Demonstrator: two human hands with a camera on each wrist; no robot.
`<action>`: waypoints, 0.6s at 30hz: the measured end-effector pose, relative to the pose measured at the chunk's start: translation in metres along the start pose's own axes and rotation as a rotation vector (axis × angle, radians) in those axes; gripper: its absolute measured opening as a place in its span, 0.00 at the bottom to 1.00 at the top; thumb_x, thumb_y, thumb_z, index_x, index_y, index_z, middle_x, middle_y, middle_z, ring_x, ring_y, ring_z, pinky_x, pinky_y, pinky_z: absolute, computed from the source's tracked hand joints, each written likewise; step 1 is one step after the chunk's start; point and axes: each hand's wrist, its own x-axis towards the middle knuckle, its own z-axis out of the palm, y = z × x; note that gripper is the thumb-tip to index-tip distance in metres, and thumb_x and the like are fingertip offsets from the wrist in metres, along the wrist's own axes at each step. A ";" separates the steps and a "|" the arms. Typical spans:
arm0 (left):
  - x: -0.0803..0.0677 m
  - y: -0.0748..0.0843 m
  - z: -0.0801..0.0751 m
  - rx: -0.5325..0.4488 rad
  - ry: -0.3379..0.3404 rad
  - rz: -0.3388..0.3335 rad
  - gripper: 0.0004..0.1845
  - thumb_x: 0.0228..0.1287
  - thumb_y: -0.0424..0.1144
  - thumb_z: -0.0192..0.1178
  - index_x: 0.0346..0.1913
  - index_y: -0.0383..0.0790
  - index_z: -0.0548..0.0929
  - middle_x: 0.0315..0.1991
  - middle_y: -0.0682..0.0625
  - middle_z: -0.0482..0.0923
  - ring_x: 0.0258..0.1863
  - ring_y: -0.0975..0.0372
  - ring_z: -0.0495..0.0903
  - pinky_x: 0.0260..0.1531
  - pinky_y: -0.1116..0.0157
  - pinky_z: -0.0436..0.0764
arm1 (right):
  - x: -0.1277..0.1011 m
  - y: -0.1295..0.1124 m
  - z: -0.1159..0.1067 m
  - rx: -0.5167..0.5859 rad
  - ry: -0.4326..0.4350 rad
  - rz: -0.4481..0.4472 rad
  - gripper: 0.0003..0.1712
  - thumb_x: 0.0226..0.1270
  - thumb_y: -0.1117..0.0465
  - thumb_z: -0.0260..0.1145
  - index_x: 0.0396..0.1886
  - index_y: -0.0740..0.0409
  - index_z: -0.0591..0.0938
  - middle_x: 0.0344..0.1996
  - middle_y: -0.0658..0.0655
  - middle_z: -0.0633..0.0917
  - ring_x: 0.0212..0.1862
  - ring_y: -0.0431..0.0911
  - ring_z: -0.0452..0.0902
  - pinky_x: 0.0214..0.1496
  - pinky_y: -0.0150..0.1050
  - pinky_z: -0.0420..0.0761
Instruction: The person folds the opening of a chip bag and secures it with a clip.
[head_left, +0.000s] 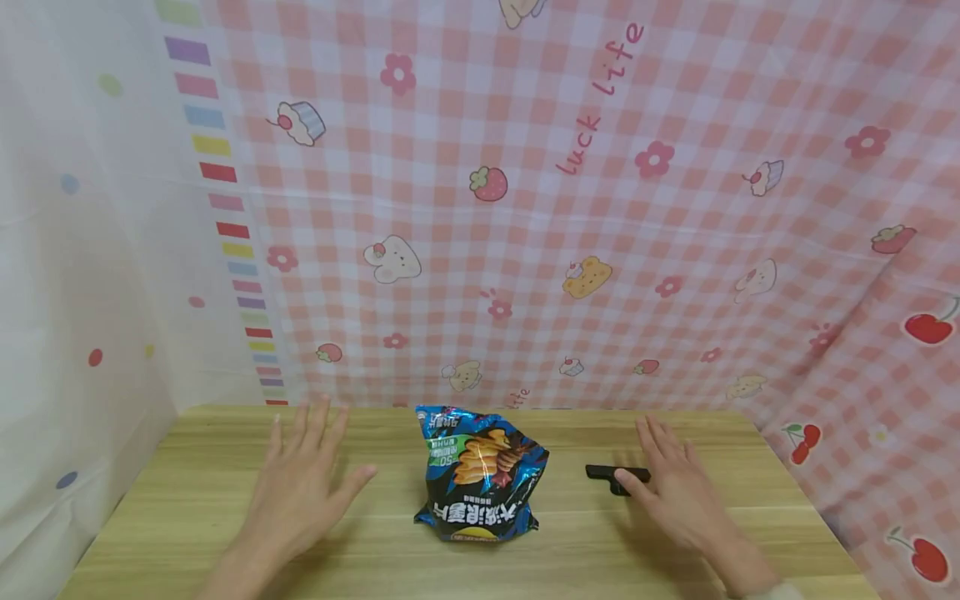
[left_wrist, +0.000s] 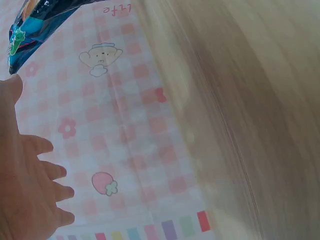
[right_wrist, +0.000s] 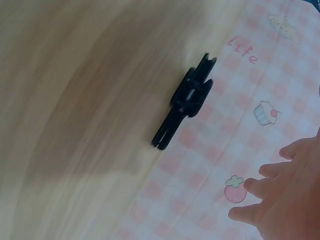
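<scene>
A blue crisp bag (head_left: 481, 475) stands in the middle of the wooden table (head_left: 187, 533); its corner shows in the left wrist view (left_wrist: 35, 20). My left hand (head_left: 300, 483) hovers flat to the left of the bag, fingers spread and straight, holding nothing; it shows too in the left wrist view (left_wrist: 25, 185). My right hand (head_left: 675, 487) is spread to the right of the bag, its thumb next to a small black clip (head_left: 607, 475). The right wrist view shows the clip (right_wrist: 184, 102) lying on the wood, apart from the fingers (right_wrist: 260, 187).
A pink checked cloth with cartoon prints (head_left: 570, 208) hangs behind the table and along the right side. A white dotted cloth (head_left: 75, 250) covers the left side. The table's back edge meets the cloth just behind the bag.
</scene>
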 end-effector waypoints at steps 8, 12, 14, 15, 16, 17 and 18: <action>0.009 0.015 0.003 -0.043 0.042 0.005 0.47 0.75 0.67 0.53 0.81 0.35 0.60 0.81 0.32 0.51 0.80 0.36 0.49 0.78 0.36 0.41 | 0.004 -0.019 0.003 0.047 0.052 -0.011 0.48 0.80 0.41 0.60 0.84 0.64 0.53 0.81 0.69 0.57 0.80 0.67 0.52 0.75 0.73 0.52; 0.013 0.021 0.006 -0.062 0.093 0.030 0.46 0.73 0.65 0.57 0.80 0.35 0.62 0.81 0.32 0.54 0.79 0.36 0.54 0.78 0.37 0.43 | 0.007 -0.030 0.007 0.062 0.089 -0.029 0.46 0.80 0.43 0.61 0.83 0.66 0.56 0.80 0.69 0.59 0.78 0.67 0.56 0.75 0.72 0.56; 0.015 0.023 0.007 -0.072 0.122 0.044 0.46 0.72 0.64 0.58 0.79 0.35 0.63 0.80 0.33 0.56 0.78 0.37 0.56 0.78 0.37 0.45 | 0.009 -0.036 0.008 0.078 0.097 -0.030 0.46 0.80 0.43 0.61 0.82 0.66 0.57 0.80 0.69 0.60 0.78 0.68 0.57 0.74 0.71 0.57; 0.015 0.024 0.007 -0.078 0.135 0.052 0.46 0.72 0.64 0.59 0.79 0.35 0.63 0.80 0.33 0.57 0.77 0.37 0.57 0.77 0.37 0.47 | 0.010 -0.039 0.009 0.090 0.100 -0.027 0.46 0.80 0.43 0.61 0.83 0.65 0.57 0.80 0.69 0.60 0.78 0.68 0.58 0.74 0.71 0.58; 0.016 0.025 0.008 -0.080 0.150 0.059 0.46 0.72 0.64 0.59 0.79 0.35 0.64 0.79 0.32 0.58 0.77 0.38 0.58 0.77 0.37 0.49 | 0.010 -0.042 0.010 0.105 0.101 -0.022 0.46 0.81 0.43 0.61 0.83 0.65 0.57 0.80 0.68 0.60 0.78 0.68 0.58 0.73 0.71 0.59; 0.017 0.025 0.008 -0.087 0.162 0.064 0.46 0.71 0.64 0.60 0.79 0.35 0.65 0.79 0.32 0.59 0.76 0.38 0.59 0.76 0.37 0.50 | 0.010 -0.045 0.010 0.122 0.099 -0.015 0.45 0.81 0.42 0.60 0.83 0.65 0.57 0.81 0.68 0.59 0.78 0.68 0.58 0.73 0.72 0.60; 0.017 0.026 0.008 -0.093 0.172 0.068 0.46 0.70 0.64 0.60 0.78 0.35 0.65 0.78 0.32 0.60 0.76 0.38 0.60 0.75 0.36 0.53 | 0.011 -0.048 0.011 0.138 0.101 -0.009 0.45 0.81 0.42 0.60 0.83 0.65 0.57 0.80 0.68 0.60 0.77 0.69 0.58 0.73 0.71 0.61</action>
